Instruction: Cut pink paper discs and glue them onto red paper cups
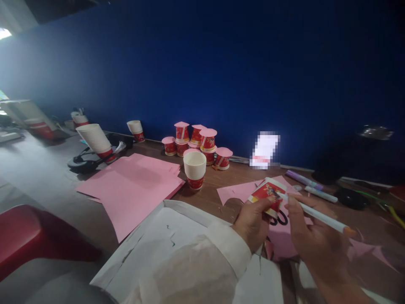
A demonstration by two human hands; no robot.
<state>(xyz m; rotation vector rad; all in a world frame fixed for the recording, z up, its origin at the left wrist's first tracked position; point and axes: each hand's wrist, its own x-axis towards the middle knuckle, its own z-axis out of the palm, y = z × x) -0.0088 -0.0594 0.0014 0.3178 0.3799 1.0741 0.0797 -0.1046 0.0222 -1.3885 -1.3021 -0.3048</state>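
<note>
My left hand (pixel 253 223) is closed around a red paper cup (pixel 267 191) with white edges and a printed figure, tilted on its side. In my right hand (pixel 319 240) is a white marker (pixel 322 217) with an orange end, and its tip points at the cup's printed side. Whether the tip touches the cup I cannot tell. Beneath both hands lies pink paper (pixel 283 240) with black characters, partly hidden. A stack of white-and-red paper cups (pixel 194 166) stands to the left of my hands.
Behind stand several red cups (pixel 208 141) topped with pink paper discs, some stacked. Pink sheets (pixel 136 181) and a white flattened box (pixel 186 226) lie to the left. A purple marker (pixel 303 179) and a black mouse (pixel 351 198) are at right, before a blue partition (pixel 202 63).
</note>
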